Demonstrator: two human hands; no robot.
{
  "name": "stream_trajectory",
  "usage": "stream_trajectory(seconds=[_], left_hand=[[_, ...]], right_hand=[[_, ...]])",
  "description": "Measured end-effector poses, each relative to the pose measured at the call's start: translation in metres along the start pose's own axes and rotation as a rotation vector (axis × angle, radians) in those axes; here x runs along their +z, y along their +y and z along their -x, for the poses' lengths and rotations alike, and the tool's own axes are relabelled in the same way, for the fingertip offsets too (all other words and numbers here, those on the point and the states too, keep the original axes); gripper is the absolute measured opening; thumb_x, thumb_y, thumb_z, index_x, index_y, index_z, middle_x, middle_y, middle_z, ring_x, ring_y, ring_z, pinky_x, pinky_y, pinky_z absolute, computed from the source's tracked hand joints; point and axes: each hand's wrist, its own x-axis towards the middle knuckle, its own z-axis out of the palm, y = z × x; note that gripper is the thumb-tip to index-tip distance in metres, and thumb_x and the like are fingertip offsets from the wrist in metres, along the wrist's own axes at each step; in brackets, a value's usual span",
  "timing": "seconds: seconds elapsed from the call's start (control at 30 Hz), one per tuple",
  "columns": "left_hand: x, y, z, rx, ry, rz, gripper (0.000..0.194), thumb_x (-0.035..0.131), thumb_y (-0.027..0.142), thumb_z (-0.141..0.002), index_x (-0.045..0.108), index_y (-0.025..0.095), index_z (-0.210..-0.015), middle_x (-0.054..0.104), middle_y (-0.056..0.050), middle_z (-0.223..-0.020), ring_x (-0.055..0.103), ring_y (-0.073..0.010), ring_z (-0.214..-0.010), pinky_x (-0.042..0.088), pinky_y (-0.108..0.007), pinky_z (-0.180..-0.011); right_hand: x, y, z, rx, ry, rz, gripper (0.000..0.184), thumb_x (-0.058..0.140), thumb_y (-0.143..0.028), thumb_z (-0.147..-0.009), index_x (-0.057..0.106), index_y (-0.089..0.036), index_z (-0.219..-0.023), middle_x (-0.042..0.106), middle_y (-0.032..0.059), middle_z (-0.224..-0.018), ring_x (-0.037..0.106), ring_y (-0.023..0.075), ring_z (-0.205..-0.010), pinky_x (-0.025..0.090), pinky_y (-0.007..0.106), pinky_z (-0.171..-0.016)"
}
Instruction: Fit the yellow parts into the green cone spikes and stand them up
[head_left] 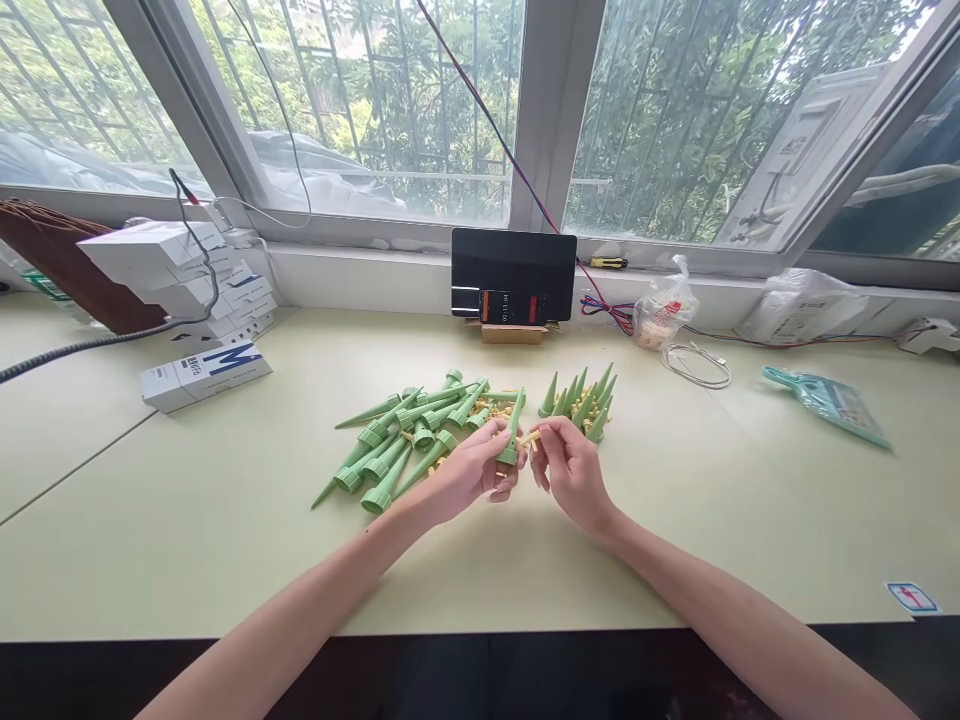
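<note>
My left hand (480,468) grips a green plastic watering spike (513,428), its pointed tip up and its wide collar low in the fingers. Close on the right, my right hand (574,470) pinches a small yellow plastic peg (529,438) against or just beside the spike's side; I cannot tell whether it has gone in. Several loose green spikes (386,455) lie in a heap to the left, with small yellow pieces (491,411) among them. Behind my right hand, more green spikes (581,395) stand upright in a cluster with yellow bits between them.
A black tablet (514,262) and a phone with a timer (512,308) lean on a small cardboard stand (512,334). White boxes (206,375) sit on the left. On the right lie a white cable (697,366), a plastic bag (664,308) and a teal dustpan (829,405).
</note>
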Motion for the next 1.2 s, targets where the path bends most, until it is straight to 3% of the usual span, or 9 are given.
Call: stream_trajectory(seconds=[0.33, 1.2], left_hand=[[0.0008, -0.0031, -0.0006, -0.011, -0.022, 0.008, 0.020, 0.048, 0.038, -0.098, 0.043, 0.020, -0.093, 0.055, 0.000, -0.086, 0.049, -0.0071, -0.051, 0.035, -0.022, -0.049], [-0.0026, -0.0081, -0.0024, -0.009, 0.057, -0.026, 0.024, 0.053, 0.043, -0.095, 0.042, 0.022, -0.100, 0.054, 0.001, -0.082, 0.050, -0.0085, -0.053, 0.038, -0.022, -0.049]], right_hand=[[0.0003, -0.0003, 0.0018, -0.025, -0.017, 0.042, 0.023, 0.042, -0.037, -0.103, 0.057, -0.021, -0.096, 0.053, -0.0050, -0.059, 0.047, 0.0086, -0.043, 0.041, 0.023, -0.046], [-0.0038, -0.0008, -0.0007, 0.015, -0.085, 0.121, 0.019, 0.050, -0.039, -0.099, 0.057, -0.022, -0.097, 0.051, -0.0039, -0.062, 0.050, 0.0112, -0.050, 0.040, 0.024, -0.048]])
